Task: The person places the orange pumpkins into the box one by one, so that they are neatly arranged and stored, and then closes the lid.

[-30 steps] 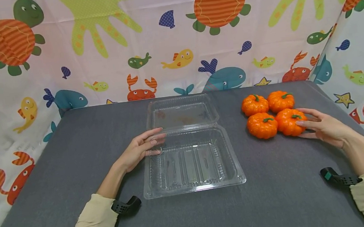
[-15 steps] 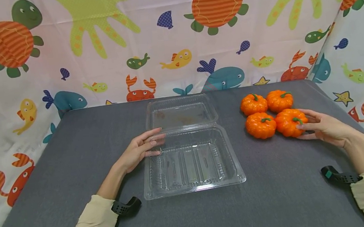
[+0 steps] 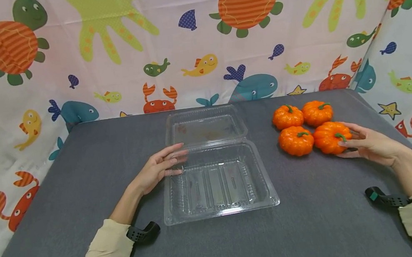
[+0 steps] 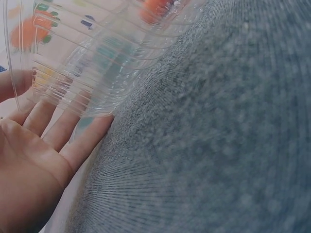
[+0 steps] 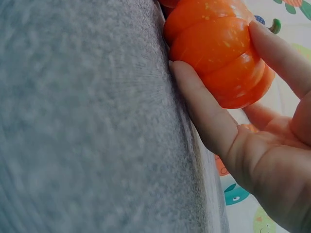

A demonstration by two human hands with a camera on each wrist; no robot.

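A clear plastic clamshell container (image 3: 222,215) lies with its lid folded back. At its left side, near the hinge, my left hand (image 3: 153,169) rests against the rim and outer wall. In the left wrist view the fingers (image 4: 80,141) of that hand are spread and fairly straight, partly seen through the plastic. My right hand (image 3: 371,146) grips the nearest right orange mini pumpkin (image 3: 329,136), thumb on one side and fingers on the other. This pumpkin (image 5: 218,53) is tilted, its green stem leaning toward the hand. The other pumpkins (image 3: 296,142) sit close beside it.
Grey cloth covers the table (image 3: 241,246). A white curtain (image 3: 118,83) printed with sea animals hangs behind and at the sides. Black straps (image 3: 143,233) are worn on both wrists, below beige sleeves (image 3: 102,256).
The pumpkin in my right hand has tipped further, its stem swinging toward me and to the right. My left hand and the container look unmoved.
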